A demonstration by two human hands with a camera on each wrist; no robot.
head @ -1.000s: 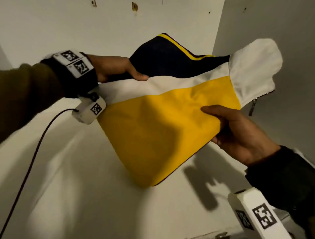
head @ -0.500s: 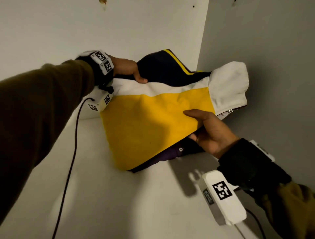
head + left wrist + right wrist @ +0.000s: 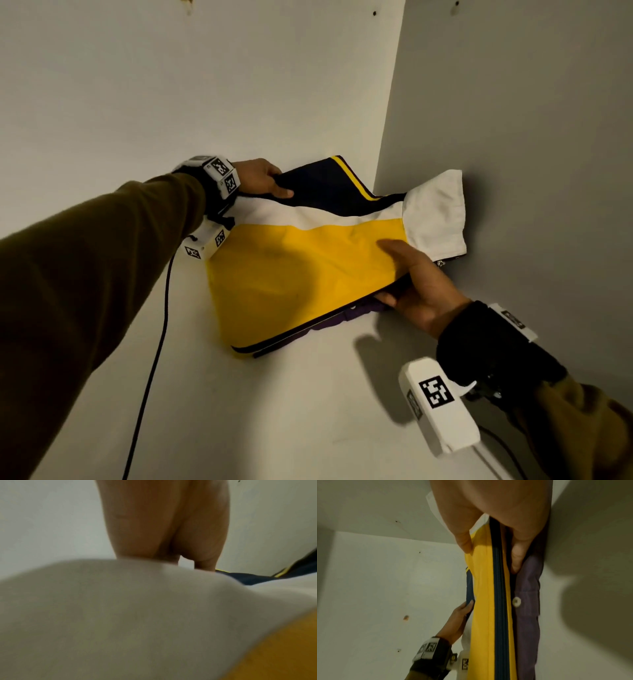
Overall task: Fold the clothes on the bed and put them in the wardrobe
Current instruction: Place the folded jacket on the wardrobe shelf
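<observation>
Both my hands grip the folded jacket (image 3: 308, 274): left hand (image 3: 260, 178), right hand (image 3: 418, 287). Only right wrist view shows purple shirt (image 3: 529, 601) underneath.

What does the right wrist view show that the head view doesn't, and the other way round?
Only the right wrist view shows a pale button on the purple garment under the jacket, with a fingertip tucked beneath. Only the head view shows the white hood in the wardrobe corner. Both show the left hand and right hand gripping the jacket.
</observation>
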